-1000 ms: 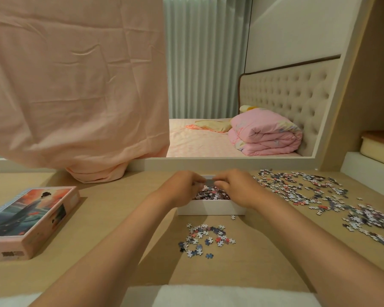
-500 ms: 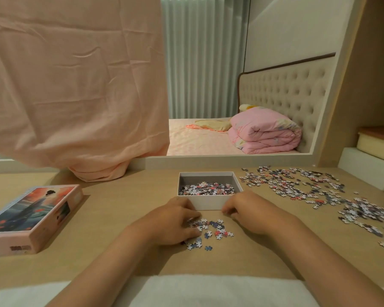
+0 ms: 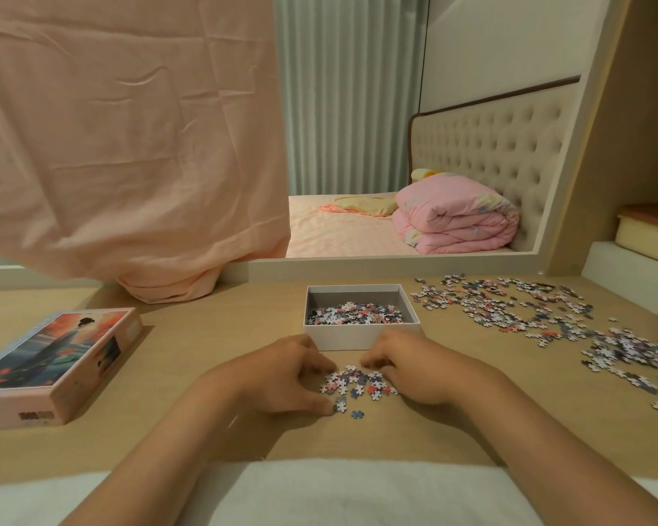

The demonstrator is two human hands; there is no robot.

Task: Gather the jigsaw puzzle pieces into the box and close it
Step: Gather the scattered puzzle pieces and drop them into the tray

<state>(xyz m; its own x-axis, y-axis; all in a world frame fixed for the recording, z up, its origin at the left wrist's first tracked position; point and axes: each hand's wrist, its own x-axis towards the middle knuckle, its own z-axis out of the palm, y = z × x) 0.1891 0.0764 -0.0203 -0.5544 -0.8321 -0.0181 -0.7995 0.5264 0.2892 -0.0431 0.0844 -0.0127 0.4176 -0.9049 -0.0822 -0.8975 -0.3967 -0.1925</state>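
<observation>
While both hands flank a small pile [image 3: 358,385] of puzzle pieces on the bench [image 3: 206,336], the left hand [image 3: 282,377] sits at its left edge, fingers [image 3: 320,364] bent and thumb tip against a piece at the near side. The right hand [image 3: 418,370] cups the right edge, its fingers [image 3: 373,360] curled toward the pile. Whether either hand pinches a piece cannot be told. Just behind the hands stands the open box [image 3: 361,337], with a layer [image 3: 354,315] of pieces covering part of its floor. Scattered pieces [image 3: 547,320] lie to the right. The lid [image 3: 54,366] rests picture-up at far left, well apart.
</observation>
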